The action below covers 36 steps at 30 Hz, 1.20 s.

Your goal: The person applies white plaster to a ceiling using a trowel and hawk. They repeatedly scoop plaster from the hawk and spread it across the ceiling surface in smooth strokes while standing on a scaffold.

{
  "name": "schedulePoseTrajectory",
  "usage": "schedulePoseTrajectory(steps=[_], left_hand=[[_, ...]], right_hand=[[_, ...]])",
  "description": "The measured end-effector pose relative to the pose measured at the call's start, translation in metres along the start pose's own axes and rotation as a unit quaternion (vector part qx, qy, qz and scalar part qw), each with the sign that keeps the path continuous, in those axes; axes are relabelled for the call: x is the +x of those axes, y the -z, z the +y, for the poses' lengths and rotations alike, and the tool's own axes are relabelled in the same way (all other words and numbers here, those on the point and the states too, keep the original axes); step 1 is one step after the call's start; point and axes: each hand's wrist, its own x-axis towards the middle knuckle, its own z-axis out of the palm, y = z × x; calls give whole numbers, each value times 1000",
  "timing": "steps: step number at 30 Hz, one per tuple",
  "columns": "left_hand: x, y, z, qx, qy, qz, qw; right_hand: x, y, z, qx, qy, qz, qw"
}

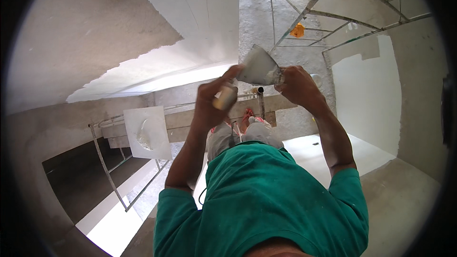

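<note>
A person's green shirt (262,195) fills the foreground, with both bare forearms reaching forward from its sleeves. Out in front of the body, the left hand (212,97) has its fingers wrapped around a yellowish handle (225,99), blurred, while its fingertips come up to the left edge of a wide gray blade (259,65). The right hand (299,85) is closed, its fingers curled at the lower right corner of that blade; whether the handle belongs to the blade I cannot tell. The blade lies between the two hands, its broad edge turned away from the body. Below them show light trousers (221,140) and a foot (246,115) by a plank platform (178,133). Left of the legs is a white square board (135,121) bearing a mound of off-white paste (144,135), next to a metal frame (105,169). A wall (95,33) at the left is part bare, part coated white. Farther off lies a rough gray floor (257,19), with metal scaffolding (304,14) and an orange object (297,30) near its bars.
</note>
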Motion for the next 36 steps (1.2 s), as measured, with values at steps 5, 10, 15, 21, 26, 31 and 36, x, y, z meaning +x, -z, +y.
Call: schedulePoseTrajectory(steps=[5,10,15,21,26,31,36], left_hand=[[8,16,-13,227,-75,-1,971],[4,52,-61,304,51,42,950],[-24,42,-87,-392,213,385,808],[-45,-17,-59,-621,231,359,657],[-28,-25,-46,-622,249,321,669],[-19,-12,-35,-612,239,291,695],[-26,3,-46,-583,217,281,731]], right_hand=[[10,-14,-9,13,30,33,999],[22,-21,-30,91,83,141,982],[54,-41,-34,191,150,125,962],[88,-70,-44,356,137,61,922],[104,-97,-45,261,347,192,880],[114,-103,-38,235,367,228,871],[117,-103,-19,174,345,216,897]])
